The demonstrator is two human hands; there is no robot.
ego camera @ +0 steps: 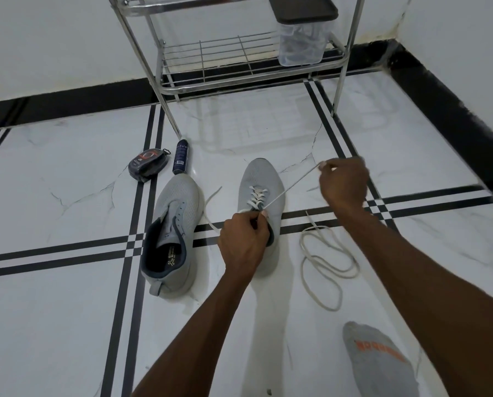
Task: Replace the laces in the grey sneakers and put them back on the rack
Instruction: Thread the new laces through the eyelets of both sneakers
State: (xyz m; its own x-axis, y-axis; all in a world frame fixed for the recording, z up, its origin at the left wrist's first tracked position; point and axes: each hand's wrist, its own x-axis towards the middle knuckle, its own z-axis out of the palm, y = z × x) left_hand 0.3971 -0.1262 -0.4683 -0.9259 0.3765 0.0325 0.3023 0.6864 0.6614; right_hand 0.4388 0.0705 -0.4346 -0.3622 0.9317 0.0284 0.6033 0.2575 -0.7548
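— Grey knit sneakers, two of them, lie on the floor: the one being laced [263,184] sits under the left hand [243,242], toe pointing away from the person. Why is it gripped there?

— That hand pinches the white lace [285,191] right at the top eyelets, probably to steady the shoe while the right hand [344,183], fingers closed on the lace's far end, draws it taut up and away to the right. Its other end trails loose to the left of the left hand.

— And the second grey sneaker [172,230]?

— Just left of the left hand, eyelets bare (so I'd judge it waits its turn). A loose coil of white lace [325,262] lies below the right hand, likely meant for it.

— The surroundings?

— One head view only: glossy white marble-look floor tiles [67,181] with black stripes, white walls with a black skirting. A chrome wire rack [239,67] stands beyond both hands, holding a clear lidded plastic container [302,38]. A dark spray can [181,156] and a dark oval shoe-polish sponge case [148,164] lie beyond the unlaced shoe. A grey sock with orange lettering [379,362] shows nearest the person.
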